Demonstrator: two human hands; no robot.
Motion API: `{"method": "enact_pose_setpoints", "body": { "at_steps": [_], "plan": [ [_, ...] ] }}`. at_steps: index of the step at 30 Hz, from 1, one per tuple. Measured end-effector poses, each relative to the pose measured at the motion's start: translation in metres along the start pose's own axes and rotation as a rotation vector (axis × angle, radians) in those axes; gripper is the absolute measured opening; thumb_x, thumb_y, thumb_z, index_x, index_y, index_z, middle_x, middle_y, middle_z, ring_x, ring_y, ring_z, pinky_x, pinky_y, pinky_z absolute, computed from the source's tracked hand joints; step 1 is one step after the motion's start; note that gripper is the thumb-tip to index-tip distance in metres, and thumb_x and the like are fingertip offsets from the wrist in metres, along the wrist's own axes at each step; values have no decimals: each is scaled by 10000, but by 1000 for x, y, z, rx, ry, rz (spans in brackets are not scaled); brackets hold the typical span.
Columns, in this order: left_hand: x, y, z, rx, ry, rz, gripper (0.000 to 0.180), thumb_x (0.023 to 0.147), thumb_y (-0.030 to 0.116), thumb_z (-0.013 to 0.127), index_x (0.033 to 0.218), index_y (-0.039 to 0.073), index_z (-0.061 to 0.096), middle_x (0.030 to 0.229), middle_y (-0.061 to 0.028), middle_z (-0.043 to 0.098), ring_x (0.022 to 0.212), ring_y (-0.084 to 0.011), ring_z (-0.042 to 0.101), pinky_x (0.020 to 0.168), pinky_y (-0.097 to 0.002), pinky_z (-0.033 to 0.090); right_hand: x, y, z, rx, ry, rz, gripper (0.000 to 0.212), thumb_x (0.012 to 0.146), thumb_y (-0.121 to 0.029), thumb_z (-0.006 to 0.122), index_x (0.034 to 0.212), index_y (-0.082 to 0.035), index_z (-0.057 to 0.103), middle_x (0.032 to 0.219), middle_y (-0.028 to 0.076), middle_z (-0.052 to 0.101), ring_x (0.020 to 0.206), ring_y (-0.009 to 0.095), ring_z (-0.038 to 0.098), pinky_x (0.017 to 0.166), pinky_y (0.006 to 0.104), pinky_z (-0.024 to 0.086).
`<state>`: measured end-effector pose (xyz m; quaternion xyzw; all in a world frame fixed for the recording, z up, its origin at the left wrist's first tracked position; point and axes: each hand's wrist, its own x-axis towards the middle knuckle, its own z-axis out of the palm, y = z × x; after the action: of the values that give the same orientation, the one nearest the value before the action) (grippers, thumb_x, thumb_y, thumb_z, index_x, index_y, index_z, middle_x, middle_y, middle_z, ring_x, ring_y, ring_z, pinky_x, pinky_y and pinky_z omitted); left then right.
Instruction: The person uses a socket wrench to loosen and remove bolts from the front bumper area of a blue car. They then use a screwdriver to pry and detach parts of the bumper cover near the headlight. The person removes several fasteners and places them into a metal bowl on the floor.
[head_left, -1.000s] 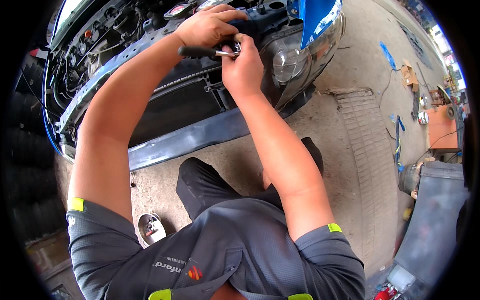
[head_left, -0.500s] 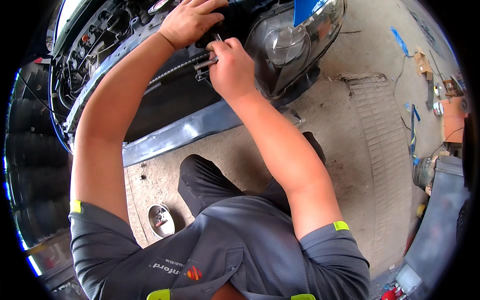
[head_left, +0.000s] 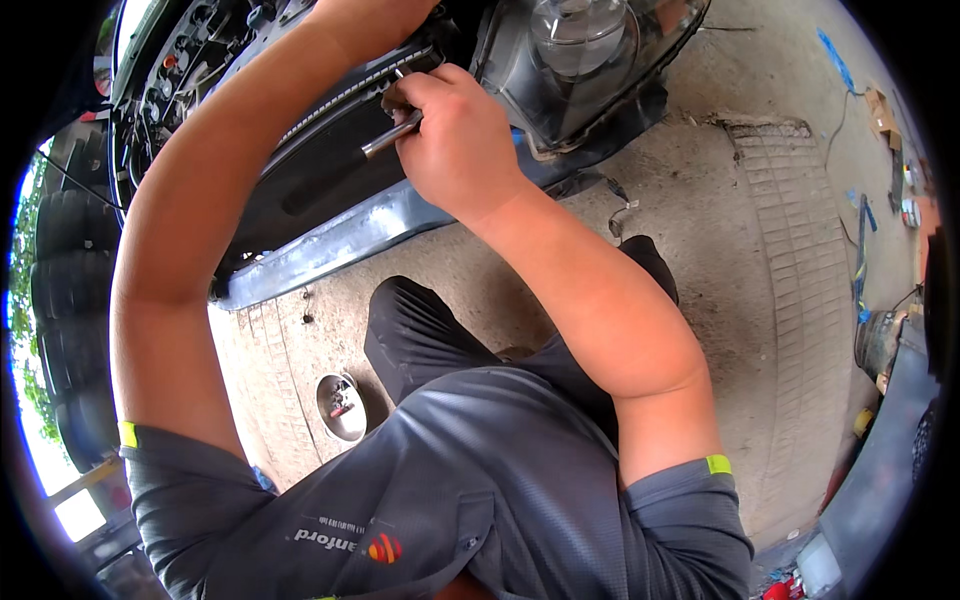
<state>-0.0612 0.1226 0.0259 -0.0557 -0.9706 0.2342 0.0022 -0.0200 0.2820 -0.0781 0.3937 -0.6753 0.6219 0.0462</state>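
Observation:
My right hand (head_left: 455,140) is closed around a silver hand tool (head_left: 388,137), at the front of an opened-up car. The tool's round bar sticks out to the lower left of my fist, and a thin bright end shows above my thumb. Its working end is hidden, so I cannot tell its exact kind. My left hand (head_left: 385,14) reaches over the radiator's top edge (head_left: 350,90) and is cut off by the upper rim; its fingers are out of sight. Just right of my right hand sits the clear headlight (head_left: 575,50).
A silvery bumper beam (head_left: 330,255) runs below the radiator. On the concrete floor a white bowl (head_left: 342,408) holds small metal parts, left of my knee (head_left: 415,325). A loose connector and wire (head_left: 618,205) hang near the headlight. Stacked tyres (head_left: 70,290) stand at left.
The view has shifted, so the car sits higher in it and my left hand is mostly cut off. The tool in my right hand now slants more steeply down to the left.

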Motion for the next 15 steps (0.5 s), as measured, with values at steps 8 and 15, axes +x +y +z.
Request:
{"method": "enact_pose_setpoints", "body": {
  "at_steps": [8,15],
  "plan": [
    [4,29,-15,-762,525,-504,221,907,181,696,906,-20,605,757,-196,657,646,-376,638,616,-440,495,8,10,-9,0,109,-11,192,742,11,698,914,-72,721,867,119,684,862,339,654,756,418,541],
    [-52,81,44,-1491,507,-710,211,966,79,677,1096,-64,594,959,-169,717,752,-218,722,703,-327,608,16,20,-30,44,234,27,98,805,-29,675,882,-69,720,850,127,675,856,341,664,785,415,541]
  ]
}}
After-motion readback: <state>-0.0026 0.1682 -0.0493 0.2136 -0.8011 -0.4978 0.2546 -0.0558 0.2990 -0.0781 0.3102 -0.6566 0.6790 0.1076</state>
